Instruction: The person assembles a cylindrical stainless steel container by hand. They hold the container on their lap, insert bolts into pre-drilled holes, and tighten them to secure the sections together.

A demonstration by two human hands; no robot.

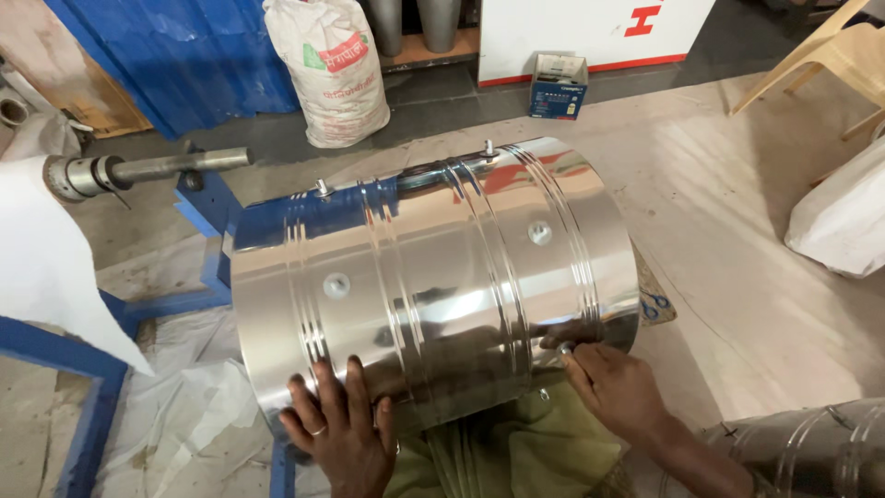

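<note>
A large shiny steel drum (433, 267) lies on its side in front of me, ribbed with grooved bands and fitted with round studs and bolts. My left hand (336, 426) rests flat on its near lower surface, fingers spread, a ring on one finger. At the drum's right near edge, my right hand (613, 380) pinches a small metal fitting (564, 348). Green cloth (498, 452) shows below the drum between my arms.
A blue metal frame (207, 212) with a steel shaft (138, 169) stands at left. A white sack (334, 69) and a small blue box (558, 86) sit behind. A beige plastic chair (830, 60), a white bag (843, 217) and another steel drum (811, 447) are at right.
</note>
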